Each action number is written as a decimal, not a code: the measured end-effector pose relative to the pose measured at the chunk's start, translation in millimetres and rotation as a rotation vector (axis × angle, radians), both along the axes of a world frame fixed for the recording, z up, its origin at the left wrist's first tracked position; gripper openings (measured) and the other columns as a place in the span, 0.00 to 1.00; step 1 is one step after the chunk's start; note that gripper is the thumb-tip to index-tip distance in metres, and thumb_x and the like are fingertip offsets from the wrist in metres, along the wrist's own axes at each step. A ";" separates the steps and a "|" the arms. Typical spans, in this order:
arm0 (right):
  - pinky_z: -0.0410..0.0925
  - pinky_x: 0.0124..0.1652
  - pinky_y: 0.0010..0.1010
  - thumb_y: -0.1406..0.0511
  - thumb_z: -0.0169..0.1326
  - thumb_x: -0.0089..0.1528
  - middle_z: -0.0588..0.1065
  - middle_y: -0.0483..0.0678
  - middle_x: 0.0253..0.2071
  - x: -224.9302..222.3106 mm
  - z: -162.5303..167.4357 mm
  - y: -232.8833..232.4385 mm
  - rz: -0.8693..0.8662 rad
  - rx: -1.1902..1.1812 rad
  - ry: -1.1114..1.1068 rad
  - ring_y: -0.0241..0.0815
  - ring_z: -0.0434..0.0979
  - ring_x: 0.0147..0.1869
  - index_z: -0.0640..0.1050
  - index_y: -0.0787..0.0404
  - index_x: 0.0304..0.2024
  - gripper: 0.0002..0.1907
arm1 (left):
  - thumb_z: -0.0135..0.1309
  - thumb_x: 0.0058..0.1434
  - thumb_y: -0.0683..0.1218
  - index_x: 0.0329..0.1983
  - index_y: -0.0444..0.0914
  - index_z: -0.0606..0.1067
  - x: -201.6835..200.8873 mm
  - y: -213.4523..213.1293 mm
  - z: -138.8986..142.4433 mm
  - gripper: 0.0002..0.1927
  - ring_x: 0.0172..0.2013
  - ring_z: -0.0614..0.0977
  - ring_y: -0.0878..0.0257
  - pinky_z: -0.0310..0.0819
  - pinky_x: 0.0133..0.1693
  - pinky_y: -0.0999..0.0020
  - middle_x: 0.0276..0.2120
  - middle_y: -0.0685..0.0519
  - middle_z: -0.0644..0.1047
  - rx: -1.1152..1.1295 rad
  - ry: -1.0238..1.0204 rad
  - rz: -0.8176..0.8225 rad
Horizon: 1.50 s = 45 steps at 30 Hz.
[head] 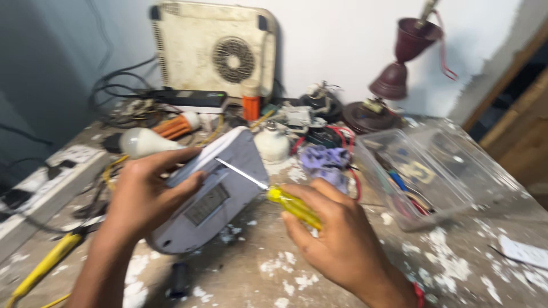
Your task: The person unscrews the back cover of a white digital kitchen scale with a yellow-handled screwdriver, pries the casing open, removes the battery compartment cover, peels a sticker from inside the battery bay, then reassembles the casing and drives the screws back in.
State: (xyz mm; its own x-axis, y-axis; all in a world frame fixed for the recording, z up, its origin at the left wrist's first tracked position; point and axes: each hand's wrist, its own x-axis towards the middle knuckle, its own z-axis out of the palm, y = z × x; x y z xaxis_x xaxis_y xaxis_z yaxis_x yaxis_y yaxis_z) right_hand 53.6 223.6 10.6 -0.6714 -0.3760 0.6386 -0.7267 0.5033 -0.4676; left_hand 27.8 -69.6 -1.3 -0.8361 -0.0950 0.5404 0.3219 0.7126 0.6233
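Hands on grey casing, screwdriver; clear box of wires.

Two bare hands and forearms seen from above: left hand with no sleeve, ring or watch visible below the fingers; right hand likewise bare, with a thin red band at the wrist, behind the fingers.

A paint-spattered worktop fills the scene, backed by a plain white wall at the far side. The wall darkens to grey at the far left, where black cables trail down. At the far right stands a brown wooden door frame. Light is soft and even.
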 end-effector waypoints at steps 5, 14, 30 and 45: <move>0.71 0.40 0.37 0.65 0.64 0.54 0.80 0.50 0.37 -3.3 5.9 -16.5 -0.078 0.093 0.080 0.49 0.82 0.39 0.81 0.59 0.46 0.18 | 0.65 0.53 0.47 0.56 0.38 0.79 -2.7 -24.1 -17.5 0.26 0.44 0.83 0.65 0.76 0.48 0.68 0.46 0.50 0.85 0.304 -0.074 -0.188; 0.74 0.33 0.34 0.56 0.67 0.52 0.83 0.47 0.31 -1.8 26.1 -40.8 -0.325 0.158 -0.070 0.39 0.82 0.33 0.81 0.56 0.45 0.21 | 0.65 0.54 0.44 0.59 0.34 0.78 -10.7 -50.2 -42.0 0.28 0.49 0.83 0.66 0.75 0.53 0.71 0.52 0.51 0.83 0.616 -0.118 -0.395; 0.73 0.40 0.31 0.62 0.63 0.60 0.76 0.54 0.40 -18.5 37.4 -81.7 -0.067 -0.045 0.056 0.41 0.78 0.43 0.72 0.67 0.50 0.22 | 0.63 0.55 0.43 0.59 0.35 0.78 -6.2 -58.1 -50.0 0.26 0.44 0.84 0.69 0.79 0.46 0.73 0.49 0.51 0.84 0.747 -0.219 -0.414; 0.71 0.42 0.30 0.67 0.61 0.57 0.69 0.52 0.43 -39.2 37.3 -78.8 0.054 -0.071 -0.026 0.40 0.71 0.45 0.65 0.65 0.57 0.28 | 0.63 0.54 0.42 0.59 0.34 0.78 -11.3 -55.6 -55.7 0.27 0.37 0.83 0.69 0.80 0.39 0.73 0.44 0.49 0.85 0.817 -0.250 -0.331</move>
State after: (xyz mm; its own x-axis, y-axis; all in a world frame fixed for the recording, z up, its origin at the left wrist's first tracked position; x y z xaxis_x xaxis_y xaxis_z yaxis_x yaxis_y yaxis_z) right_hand 14.4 144.8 47.9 -0.6684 -0.3664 0.6473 -0.7387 0.4286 -0.5202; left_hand 16.5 -125.2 -57.1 -0.9722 -0.1029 0.2105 0.2195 -0.0856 0.9719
